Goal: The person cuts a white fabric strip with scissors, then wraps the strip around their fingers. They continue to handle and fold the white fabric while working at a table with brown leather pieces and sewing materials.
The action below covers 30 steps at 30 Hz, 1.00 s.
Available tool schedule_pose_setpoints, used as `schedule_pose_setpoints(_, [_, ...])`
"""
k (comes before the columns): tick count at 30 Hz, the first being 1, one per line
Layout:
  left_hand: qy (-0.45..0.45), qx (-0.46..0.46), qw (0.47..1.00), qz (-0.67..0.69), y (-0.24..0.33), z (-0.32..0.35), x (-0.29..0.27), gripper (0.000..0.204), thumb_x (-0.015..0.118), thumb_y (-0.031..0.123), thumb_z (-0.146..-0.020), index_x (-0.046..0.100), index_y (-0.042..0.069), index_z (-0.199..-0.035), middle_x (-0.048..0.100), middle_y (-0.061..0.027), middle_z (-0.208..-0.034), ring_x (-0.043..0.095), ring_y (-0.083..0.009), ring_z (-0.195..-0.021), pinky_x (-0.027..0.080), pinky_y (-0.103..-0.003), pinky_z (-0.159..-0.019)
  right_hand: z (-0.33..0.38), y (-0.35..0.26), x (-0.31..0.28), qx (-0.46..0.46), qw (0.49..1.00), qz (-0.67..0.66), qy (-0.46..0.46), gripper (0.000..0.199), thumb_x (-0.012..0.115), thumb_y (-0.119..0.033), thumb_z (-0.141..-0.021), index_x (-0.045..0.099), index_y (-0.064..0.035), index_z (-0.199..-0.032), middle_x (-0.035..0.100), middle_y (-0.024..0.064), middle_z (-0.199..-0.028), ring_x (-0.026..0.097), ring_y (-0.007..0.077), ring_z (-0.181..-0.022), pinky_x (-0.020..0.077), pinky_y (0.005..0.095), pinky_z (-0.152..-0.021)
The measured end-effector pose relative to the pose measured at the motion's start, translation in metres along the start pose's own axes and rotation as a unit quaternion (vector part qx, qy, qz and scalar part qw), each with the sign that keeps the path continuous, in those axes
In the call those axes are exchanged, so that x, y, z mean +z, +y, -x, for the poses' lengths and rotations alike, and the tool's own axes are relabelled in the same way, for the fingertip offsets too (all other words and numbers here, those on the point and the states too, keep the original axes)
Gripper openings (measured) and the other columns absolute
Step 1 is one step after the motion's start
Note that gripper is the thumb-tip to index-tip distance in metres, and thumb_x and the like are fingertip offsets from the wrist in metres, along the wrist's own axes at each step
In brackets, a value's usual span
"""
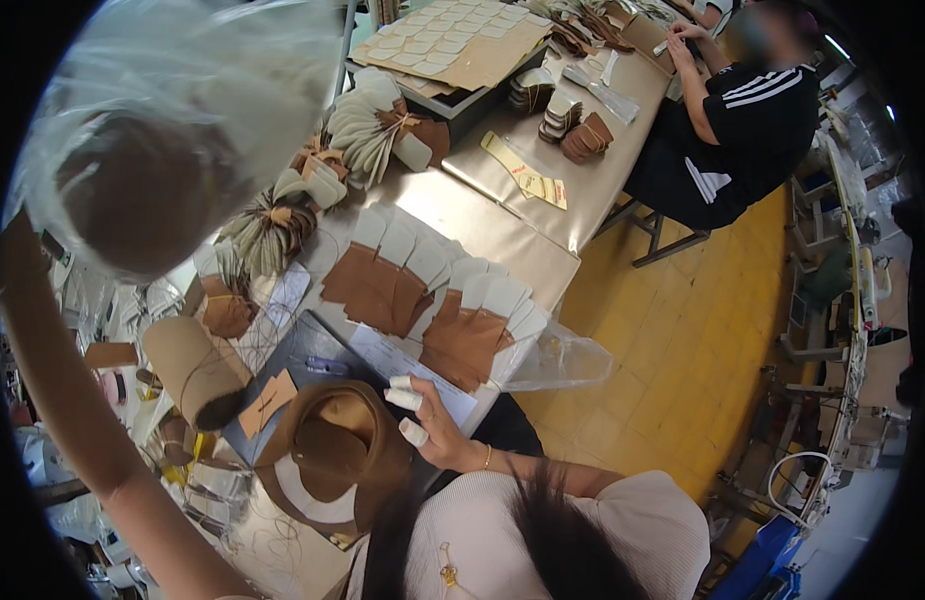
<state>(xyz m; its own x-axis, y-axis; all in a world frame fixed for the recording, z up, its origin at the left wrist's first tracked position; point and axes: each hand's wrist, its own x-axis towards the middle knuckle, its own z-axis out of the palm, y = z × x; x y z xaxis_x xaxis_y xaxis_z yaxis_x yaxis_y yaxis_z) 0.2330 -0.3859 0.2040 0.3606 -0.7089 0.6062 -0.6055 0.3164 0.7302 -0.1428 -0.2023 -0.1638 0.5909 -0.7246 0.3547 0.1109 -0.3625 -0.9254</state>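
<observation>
On the left my bare arm reaches up to a large clear plastic bag [268, 60]. A round brown thing [133, 195] shows blurred through the plastic. The bag's edge hides my left hand, so its fingers do not show. My right hand [438, 425], with white covers on several fingertips, hovers with its fingers apart and nothing in them. Beside it sits a brown hat-shaped piece [388, 440] with a hollow middle and a pale curved strip [313, 500]. Just beyond the hand lies a white paper sheet [448, 390].
Fanned brown-and-white pieces [378, 290] cover the mid table, near tied bundles [268, 230]. A brown cylinder [193, 365] and a purple tool [328, 366] lie left of centre. Pale pieces top a board [453, 45]. A seated co-worker [753, 110] works at the far right.
</observation>
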Motion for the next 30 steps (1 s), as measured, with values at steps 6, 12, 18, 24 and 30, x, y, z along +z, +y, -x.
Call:
schedule_pose_setpoints(6, [-0.100,-0.017,0.992,0.075,0.027,0.019,0.088,0.033,0.040,0.026,-0.096,0.062,0.002,-0.098,0.063,-0.0091,-0.088,0.061,-0.0200,-0.075,0.050,-0.033,-0.069,-0.001,-0.004,-0.009,-0.042,0.998,-0.046,0.017,0.040,0.051,-0.020,-0.095,0.045,-0.0008,-0.129,0.043,0.0183,-0.129,0.044,0.0345,-0.116,0.0322,0.0409,-0.103])
schedule_pose_setpoints(12, [-0.147,-0.146,0.937,0.280,0.036,0.044,0.202,0.033,0.037,0.023,-0.097,0.062,0.002,-0.093,0.063,-0.0071,-0.080,0.061,-0.0188,-0.066,0.052,-0.032,-0.062,0.004,-0.019,-0.047,-0.019,0.997,-0.072,0.035,0.041,0.045,-0.027,-0.098,0.046,0.0005,-0.129,0.048,0.0191,-0.128,0.049,0.0326,-0.118,0.0342,0.0410,-0.104])
schedule_pose_setpoints(18, [-0.161,0.074,0.971,0.159,0.007,0.055,0.255,0.014,0.046,0.009,-0.088,0.058,0.005,-0.082,0.055,-0.0048,-0.071,0.052,-0.0174,-0.061,0.043,-0.033,-0.056,-0.005,-0.035,-0.103,-0.088,0.987,-0.030,0.134,0.039,0.052,-0.022,-0.094,0.046,0.0011,-0.125,0.045,0.0189,-0.126,0.045,0.0353,-0.122,0.0325,0.0442,-0.105])
schedule_pose_setpoints(24, [-0.236,0.336,0.889,-0.204,-0.004,0.037,0.242,0.010,0.054,-0.003,-0.078,0.051,0.004,-0.071,0.044,-0.0066,-0.065,0.042,-0.0191,-0.060,0.036,-0.035,-0.056,-0.030,-0.032,-0.180,-0.146,0.933,0.040,0.326,0.043,0.055,-0.020,-0.092,0.044,0.0026,-0.127,0.042,0.0173,-0.129,0.044,0.0319,-0.123,0.0330,0.0423,-0.105])
schedule_pose_setpoints(30, [-0.317,-0.108,0.841,0.424,-0.009,0.044,0.245,0.035,0.045,0.035,-0.094,0.055,0.005,-0.107,0.056,-0.0055,-0.097,0.047,-0.0145,-0.095,0.037,-0.023,-0.085,-0.068,0.013,-0.230,-0.013,0.932,-0.067,0.357,0.047,0.037,-0.030,-0.101,0.031,-0.0042,-0.140,0.036,0.0152,-0.140,0.038,0.0287,-0.134,0.0245,0.0392,-0.111])
